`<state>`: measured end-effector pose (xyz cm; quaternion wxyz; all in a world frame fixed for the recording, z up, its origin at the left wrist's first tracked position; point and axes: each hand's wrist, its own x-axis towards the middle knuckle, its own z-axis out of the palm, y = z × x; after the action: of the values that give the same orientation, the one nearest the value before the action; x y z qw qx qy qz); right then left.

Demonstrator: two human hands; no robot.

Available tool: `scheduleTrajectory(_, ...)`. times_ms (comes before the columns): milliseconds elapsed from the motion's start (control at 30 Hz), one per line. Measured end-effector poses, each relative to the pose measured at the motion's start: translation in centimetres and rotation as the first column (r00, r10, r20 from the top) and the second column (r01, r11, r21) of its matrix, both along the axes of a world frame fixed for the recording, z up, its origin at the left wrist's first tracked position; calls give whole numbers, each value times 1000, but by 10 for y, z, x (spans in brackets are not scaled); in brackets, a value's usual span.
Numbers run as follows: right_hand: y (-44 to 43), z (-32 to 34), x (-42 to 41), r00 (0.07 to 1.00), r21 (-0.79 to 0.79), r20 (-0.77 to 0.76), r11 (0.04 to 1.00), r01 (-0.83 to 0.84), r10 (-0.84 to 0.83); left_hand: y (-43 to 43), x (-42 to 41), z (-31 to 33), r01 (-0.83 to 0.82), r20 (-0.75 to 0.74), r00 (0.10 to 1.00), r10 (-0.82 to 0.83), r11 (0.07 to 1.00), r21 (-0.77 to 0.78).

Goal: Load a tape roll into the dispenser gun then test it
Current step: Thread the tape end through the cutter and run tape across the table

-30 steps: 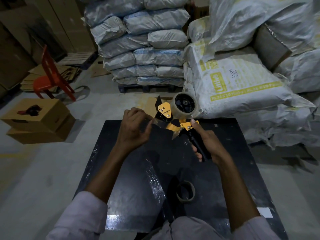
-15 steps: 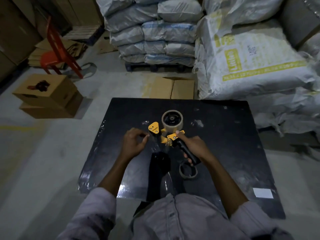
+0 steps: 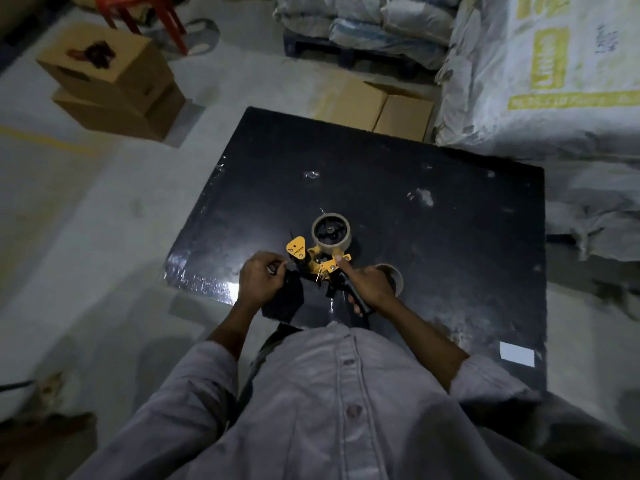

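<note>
A yellow and black tape dispenser gun [image 3: 313,258] is held just above the black table [image 3: 433,244], near its front edge. A tape roll [image 3: 331,232] sits on the gun's hub. My right hand [image 3: 367,284] grips the gun's black handle, thumb on the yellow plate. My left hand [image 3: 259,278] is at the gun's front end, fingers pinched on the free tape end. An empty cardboard tape core [image 3: 393,277] lies on the table just behind my right hand, partly hidden.
A white label [image 3: 516,354] lies at the table's right front corner. Cardboard boxes [image 3: 110,84] stand stacked on the floor at left, and a flat box [image 3: 381,105] beyond the table. White sacks [image 3: 540,74] pile up at right. A red chair [image 3: 145,8] is far left.
The view has tilted down and the hands with the gun have come lower and closer to my body. Both hands keep their hold; the empty core now lies behind my right hand.
</note>
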<state>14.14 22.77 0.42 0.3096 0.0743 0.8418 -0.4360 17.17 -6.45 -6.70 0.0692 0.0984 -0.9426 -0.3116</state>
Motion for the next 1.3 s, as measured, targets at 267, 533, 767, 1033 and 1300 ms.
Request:
scheduleTrajectory(267,-12,-22,4,993,135,-32,984,-112,117,0,16,-11,-75,32,997,75,997,-8)
scheduleTrajectory(533,-9,-63,-5,939,393,-162,893,-220,302,-4,20,-17,-90,53,994,92,995,-36)
scheduleTrajectory(767,-15,-49,-1,768,378,-441,873,-310,464,-6,33,-21,-223,18,975,223,975,13)
scheduleTrajectory(1033,-27,-47,7,754,429,-408,837,-340,515,35,55,-5,-100,146,985,87,992,81)
scheduleTrajectory(1300,-20,-65,16,831,402,-387,885,-236,398,53,34,6,24,196,981,-6,996,-86)
